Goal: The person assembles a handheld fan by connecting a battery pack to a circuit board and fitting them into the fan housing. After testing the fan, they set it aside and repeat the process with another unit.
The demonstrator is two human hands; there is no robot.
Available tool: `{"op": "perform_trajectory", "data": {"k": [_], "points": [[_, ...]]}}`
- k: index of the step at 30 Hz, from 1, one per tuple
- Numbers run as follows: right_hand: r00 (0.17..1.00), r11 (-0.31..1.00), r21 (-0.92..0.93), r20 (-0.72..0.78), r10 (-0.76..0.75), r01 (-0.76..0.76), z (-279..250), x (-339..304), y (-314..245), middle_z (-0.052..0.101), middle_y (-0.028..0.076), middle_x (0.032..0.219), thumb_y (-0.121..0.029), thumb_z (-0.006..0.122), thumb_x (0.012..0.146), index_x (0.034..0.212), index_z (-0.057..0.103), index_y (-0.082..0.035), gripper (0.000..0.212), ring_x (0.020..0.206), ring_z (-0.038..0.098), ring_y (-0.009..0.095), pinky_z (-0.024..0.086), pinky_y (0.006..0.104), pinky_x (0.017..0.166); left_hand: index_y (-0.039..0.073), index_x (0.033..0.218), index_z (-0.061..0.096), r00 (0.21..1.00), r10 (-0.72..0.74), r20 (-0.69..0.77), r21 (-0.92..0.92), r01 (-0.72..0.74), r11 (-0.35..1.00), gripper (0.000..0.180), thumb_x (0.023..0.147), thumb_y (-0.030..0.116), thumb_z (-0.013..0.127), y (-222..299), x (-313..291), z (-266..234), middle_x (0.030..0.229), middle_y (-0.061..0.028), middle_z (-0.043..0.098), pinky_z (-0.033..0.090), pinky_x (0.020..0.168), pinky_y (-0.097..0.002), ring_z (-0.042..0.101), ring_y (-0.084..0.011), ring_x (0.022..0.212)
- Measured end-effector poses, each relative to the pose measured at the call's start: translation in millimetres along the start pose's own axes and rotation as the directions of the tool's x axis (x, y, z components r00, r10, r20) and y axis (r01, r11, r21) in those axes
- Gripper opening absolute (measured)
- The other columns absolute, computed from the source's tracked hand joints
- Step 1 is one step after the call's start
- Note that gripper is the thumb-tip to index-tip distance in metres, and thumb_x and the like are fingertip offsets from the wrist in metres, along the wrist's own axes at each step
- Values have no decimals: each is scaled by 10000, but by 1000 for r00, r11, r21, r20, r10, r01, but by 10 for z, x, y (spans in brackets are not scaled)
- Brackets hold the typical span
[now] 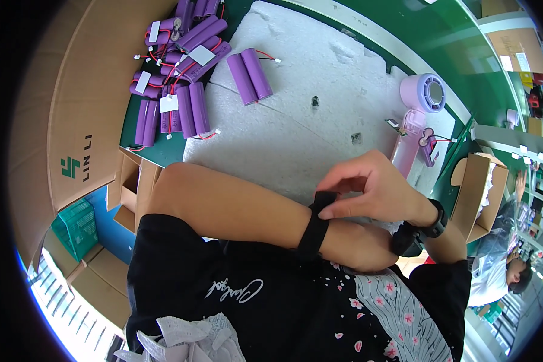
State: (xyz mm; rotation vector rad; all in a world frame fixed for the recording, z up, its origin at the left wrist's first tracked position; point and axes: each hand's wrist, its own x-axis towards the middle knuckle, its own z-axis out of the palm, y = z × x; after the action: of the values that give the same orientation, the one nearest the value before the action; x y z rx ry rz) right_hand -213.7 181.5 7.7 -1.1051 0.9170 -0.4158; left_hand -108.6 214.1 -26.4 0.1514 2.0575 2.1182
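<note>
My left forearm lies across the front of my body, with a black strap (314, 234) wrapped around it near the wrist. My right hand (368, 190) is closed in a pinch on the strap's upper end, thumb against the fingers. Past the strap, my left hand (365, 246) shows only in part under my right hand, and its fingers are hidden. A black band (438, 218) circles my right wrist, and a dark device (408, 240) sits beside it. Beyond my hands, a pair of purple battery cells (250, 76) rests on the white foam board (283, 142).
Several purple battery packs (193, 108) with red wires pile up at the far left. A lilac handheld fan (422, 93) and a pink fan handle (408, 145) lie at the right. Cardboard boxes (72, 108) (479, 196) flank the green table. Another person (501, 280) sits at far right.
</note>
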Motion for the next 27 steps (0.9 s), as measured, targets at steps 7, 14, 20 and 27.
{"op": "perform_trajectory", "data": {"k": [7, 14, 20, 27], "points": [[925, 808, -451, 152, -348, 379, 52, -101, -114, 661, 92, 993, -166, 751, 830, 1166, 634, -11, 388, 813, 647, 226, 529, 310, 727, -23, 869, 685, 993, 115, -28, 36, -114, 993, 175, 835, 118, 588, 11, 21, -5, 809, -218, 674, 508, 665, -405, 664, -340, 761], [885, 719, -538, 119, -451, 439, 219, -268, -192, 628, 158, 1126, -96, 698, 861, 1134, 671, 4, 293, 937, 639, 298, 525, 359, 827, -6, 873, 685, 972, 233, 34, 123, -236, 964, 172, 844, 128, 580, 45, 46, -57, 796, -202, 673, 501, 659, -409, 655, -348, 751], [740, 663, -680, -264, -619, 313, -264, -786, -348, 632, 122, 1051, -55, 701, 840, 1088, 662, 4, 258, 910, 635, 253, 514, 322, 804, 10, 876, 685, 953, 288, 97, 178, -301, 937, 170, 852, 136, 573, 128, 61, -113, 786, -189, 672, 495, 654, -413, 648, -355, 742], [398, 823, -561, -778, -486, -92, -592, -911, 181, 628, 105, 1055, -33, 743, 783, 991, 660, -17, 225, 825, 629, 226, 502, 315, 759, 21, 875, 631, 855, 296, -427, 577, 6, 816, 145, 835, 149, 687, 597, -270, -942, 754, -112, 645, 498, 606, -378, 630, -297, 646]]}}
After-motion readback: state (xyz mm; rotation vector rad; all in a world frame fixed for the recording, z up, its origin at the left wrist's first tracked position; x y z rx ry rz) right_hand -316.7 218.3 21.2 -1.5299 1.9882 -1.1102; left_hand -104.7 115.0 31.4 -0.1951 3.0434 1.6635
